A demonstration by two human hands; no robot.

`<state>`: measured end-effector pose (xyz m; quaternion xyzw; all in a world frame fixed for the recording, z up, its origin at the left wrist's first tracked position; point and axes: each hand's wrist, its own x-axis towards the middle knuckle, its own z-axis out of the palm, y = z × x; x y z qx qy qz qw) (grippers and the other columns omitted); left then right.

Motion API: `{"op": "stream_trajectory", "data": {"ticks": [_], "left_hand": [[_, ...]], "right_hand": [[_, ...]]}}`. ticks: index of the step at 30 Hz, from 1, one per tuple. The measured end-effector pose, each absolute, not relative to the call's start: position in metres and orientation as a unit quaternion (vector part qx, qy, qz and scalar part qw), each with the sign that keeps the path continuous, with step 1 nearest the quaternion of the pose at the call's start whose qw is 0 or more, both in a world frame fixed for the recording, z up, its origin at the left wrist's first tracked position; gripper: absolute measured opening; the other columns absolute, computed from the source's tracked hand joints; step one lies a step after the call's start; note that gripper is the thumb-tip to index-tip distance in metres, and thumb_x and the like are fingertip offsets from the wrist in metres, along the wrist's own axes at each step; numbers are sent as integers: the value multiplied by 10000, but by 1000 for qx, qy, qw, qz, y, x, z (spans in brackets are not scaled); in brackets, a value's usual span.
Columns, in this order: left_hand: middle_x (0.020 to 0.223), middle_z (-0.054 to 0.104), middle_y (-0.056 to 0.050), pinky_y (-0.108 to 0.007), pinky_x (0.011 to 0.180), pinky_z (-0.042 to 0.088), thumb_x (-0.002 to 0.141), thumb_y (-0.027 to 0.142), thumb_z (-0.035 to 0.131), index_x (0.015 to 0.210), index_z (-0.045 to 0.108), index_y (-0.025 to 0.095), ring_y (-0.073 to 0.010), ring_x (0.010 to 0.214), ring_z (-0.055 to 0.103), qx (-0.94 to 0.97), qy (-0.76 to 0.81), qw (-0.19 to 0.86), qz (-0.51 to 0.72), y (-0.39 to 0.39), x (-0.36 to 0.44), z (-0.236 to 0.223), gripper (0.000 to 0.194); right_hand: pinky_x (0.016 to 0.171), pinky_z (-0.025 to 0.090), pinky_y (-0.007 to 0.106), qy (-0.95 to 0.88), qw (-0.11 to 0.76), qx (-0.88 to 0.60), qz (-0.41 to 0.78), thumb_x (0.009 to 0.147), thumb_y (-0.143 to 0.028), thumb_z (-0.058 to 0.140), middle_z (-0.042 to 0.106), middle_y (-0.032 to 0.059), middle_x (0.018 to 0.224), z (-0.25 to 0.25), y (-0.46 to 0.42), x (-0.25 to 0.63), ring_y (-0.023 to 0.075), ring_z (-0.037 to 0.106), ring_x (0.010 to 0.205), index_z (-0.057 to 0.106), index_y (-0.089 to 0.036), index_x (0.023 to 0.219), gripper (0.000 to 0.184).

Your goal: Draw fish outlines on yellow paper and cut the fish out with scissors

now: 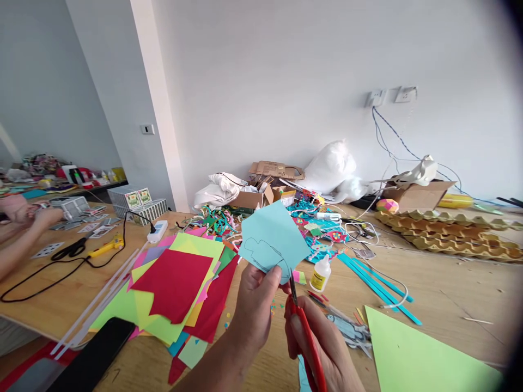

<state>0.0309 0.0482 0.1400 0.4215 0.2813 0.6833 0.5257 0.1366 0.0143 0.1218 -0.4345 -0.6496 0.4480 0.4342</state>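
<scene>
My left hand (255, 302) pinches a light blue sheet of paper (274, 231) near its lower edge, thumb on top. A pencil-like outline is drawn on the paper's lower half. In my right hand (321, 340) is a pair of scissors with red handles (307, 337), fingers wrapped round them. The dark blades reach up to the sheet's lower right edge; whether they are parted I cannot tell. Below my right hand lies another light blue paper piece (302, 374), mostly hidden.
Stacked coloured papers (175, 283) and a black phone (96, 354) lie left. A glue bottle (320, 274), blue strips (378, 288), a green sheet (420, 354) and egg trays (449, 237) are right. At far left, another person's hand (49, 216) works near cards; a yellow glue gun (107, 246) lies nearby.
</scene>
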Motion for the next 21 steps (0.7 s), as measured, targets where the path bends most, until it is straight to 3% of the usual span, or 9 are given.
{"op": "stream_trajectory", "data": {"ticks": [11, 16, 21], "left_hand": [[757, 652, -10, -247, 644, 429, 744, 305, 603, 754, 562, 189, -163, 732, 580, 408, 287, 518, 695, 46, 34, 143, 124], [705, 623, 0, -248, 648, 443, 726, 300, 606, 744, 568, 185, -142, 653, 543, 403, 301, 511, 697, 46, 34, 143, 123], [757, 631, -14, -275, 762, 463, 757, 294, 577, 821, 602, 172, -154, 725, 565, 417, 293, 512, 691, 45, 35, 143, 140]], "right_hand": [[538, 376, 262, -630, 453, -436, 455, 849, -573, 435, 459, -36, 535, 120, 12, 136, 155, 446, 523, 432, -233, 654, 392], [554, 368, 273, -640, 444, -440, 447, 848, -595, 414, 464, -31, 545, 121, 11, 137, 159, 453, 535, 433, -229, 644, 419], [555, 350, 272, -659, 422, -432, 448, 877, -585, 356, 461, -25, 572, 117, 13, 138, 153, 426, 551, 413, -226, 657, 424]]}}
